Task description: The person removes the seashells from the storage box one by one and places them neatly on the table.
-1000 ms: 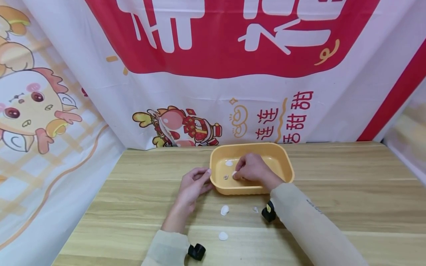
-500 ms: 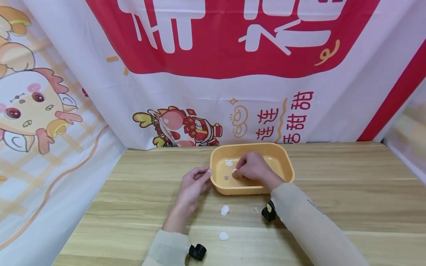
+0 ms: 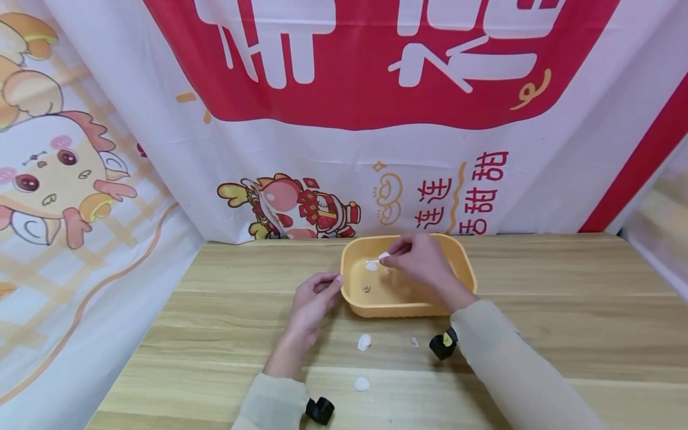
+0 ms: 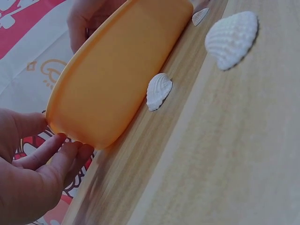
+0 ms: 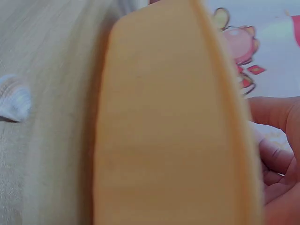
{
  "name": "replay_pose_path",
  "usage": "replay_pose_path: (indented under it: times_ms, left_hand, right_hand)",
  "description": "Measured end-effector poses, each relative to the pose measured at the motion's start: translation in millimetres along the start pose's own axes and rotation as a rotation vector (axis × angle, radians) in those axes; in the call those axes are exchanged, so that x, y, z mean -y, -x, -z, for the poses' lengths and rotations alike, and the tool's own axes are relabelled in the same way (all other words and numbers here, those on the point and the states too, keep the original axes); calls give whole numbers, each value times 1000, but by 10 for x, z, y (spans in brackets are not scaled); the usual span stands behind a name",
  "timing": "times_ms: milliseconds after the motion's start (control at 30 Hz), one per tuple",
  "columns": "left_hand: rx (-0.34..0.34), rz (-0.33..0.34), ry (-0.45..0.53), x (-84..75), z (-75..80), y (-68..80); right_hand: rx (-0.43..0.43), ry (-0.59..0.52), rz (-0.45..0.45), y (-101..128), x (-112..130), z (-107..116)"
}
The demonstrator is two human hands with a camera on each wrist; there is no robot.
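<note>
Shell (image 3: pixel 384 256) seemingly between right fingertips (image 3: pixel 391 258)

Right wrist view blurred, tiny dark item (image 3: pixel 366 289) in the yellow tray (image 3: pixel 461 267) too small to identify

Orange-yellow tray (image 3: pixel 461 266), white ribbed shells (image 3: pixel 364 341), pale wood-grain table (image 3: pixel 564 310), red-and-white cartoon banner (image 3: pixel 344 119).
</note>
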State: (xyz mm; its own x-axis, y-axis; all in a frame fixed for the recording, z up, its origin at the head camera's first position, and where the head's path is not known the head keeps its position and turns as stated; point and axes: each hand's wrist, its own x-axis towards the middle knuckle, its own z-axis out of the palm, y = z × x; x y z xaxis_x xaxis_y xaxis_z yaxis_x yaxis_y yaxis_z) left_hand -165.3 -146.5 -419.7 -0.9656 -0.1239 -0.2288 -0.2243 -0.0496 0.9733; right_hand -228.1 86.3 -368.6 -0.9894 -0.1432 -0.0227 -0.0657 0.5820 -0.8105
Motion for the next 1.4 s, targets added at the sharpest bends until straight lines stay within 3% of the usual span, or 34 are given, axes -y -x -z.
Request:
replay_pose_path:
  times_ms: [633, 933, 1400]
  left_hand:
    - [-25, -4, -46, -4, -12, 3]
    - [-30, -6, -56, 7, -1, -12]
    - [-20, 9, -64, 8, 2, -16]
  right_hand:
    - [5, -96, 18, 578, -37, 236]
    - [28, -163, -16, 841, -140, 225]
    - [16, -179, 39, 1065, -239, 192]
